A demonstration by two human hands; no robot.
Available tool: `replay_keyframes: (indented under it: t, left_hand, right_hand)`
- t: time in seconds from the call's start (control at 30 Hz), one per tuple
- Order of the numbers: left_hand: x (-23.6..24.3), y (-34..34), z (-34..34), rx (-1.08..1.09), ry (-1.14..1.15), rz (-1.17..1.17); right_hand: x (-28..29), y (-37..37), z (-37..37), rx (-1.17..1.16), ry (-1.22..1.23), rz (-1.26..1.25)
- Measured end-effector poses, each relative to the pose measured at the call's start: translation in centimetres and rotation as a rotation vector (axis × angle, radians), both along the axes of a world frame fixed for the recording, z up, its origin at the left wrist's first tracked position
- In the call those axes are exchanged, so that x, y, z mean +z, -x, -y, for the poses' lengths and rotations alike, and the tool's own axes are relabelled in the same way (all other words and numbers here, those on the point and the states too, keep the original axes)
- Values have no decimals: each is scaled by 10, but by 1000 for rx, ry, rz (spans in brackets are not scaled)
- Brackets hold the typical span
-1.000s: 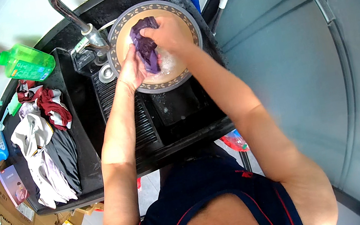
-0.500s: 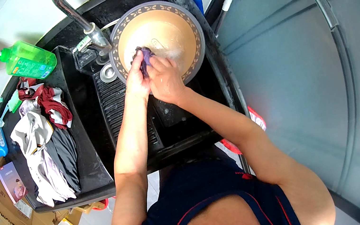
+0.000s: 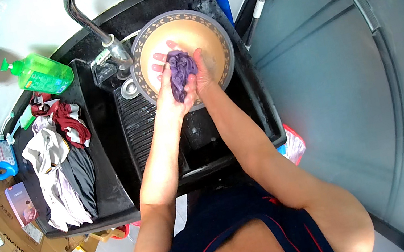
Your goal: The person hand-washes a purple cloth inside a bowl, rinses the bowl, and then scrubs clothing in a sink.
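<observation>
Clock positions are read from the basin's centre. Largest item: a grey panel [image 3: 323,77] at 3 to 4 o'clock. Next, the black sink [image 3: 209,169], extending to 6 o'clock, with the adjoining table [image 3: 115,200] at 8 o'clock. The table carries mixed clothes [image 3: 47,153], maroon, white and dark. The basin [image 3: 227,51], pale orange with a patterned grey rim, sits at the sink's far end. The tap [image 3: 118,51] stands just beside it at 10 o'clock; a green bottle [image 3: 47,75] is at 9, a blue jug [image 3: 1,153] at 8, beyond the clothes. The left hand [image 3: 174,98], at 7 o'clock, has its fingers curled around the purple cloth's near end. The right hand [image 3: 202,74], at 5 o'clock, has fingers spread, showing past the cloth. The crumpled cloth [image 3: 182,70] lies between both hands, over the basin, slightly toward 6. Smallest: a round drain [image 3: 129,88], at 8.
</observation>
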State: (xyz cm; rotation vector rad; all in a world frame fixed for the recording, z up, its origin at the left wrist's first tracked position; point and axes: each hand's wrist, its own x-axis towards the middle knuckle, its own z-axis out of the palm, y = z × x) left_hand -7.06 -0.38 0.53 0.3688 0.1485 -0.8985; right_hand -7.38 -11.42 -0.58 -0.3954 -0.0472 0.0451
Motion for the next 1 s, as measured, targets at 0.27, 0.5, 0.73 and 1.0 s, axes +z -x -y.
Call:
replay_keyframes:
  t: [0.27,0.5,0.73,1.0]
  left_hand:
    - [10,-13,-8,-60,-261,105]
    - [5,-20,-10,-254,-666,344]
    - [-29,-5,5,49,-980,718]
    - [-1,1,19,-197,-1678,1122]
  right_hand:
    - [-6,-13,24,-57,632,-165]
    - [-6,-25,34,-103,1255,-50]
    - [2,-20,12,-222,1741,-223]
    - [-5,-15,6,-194,1839,-504]
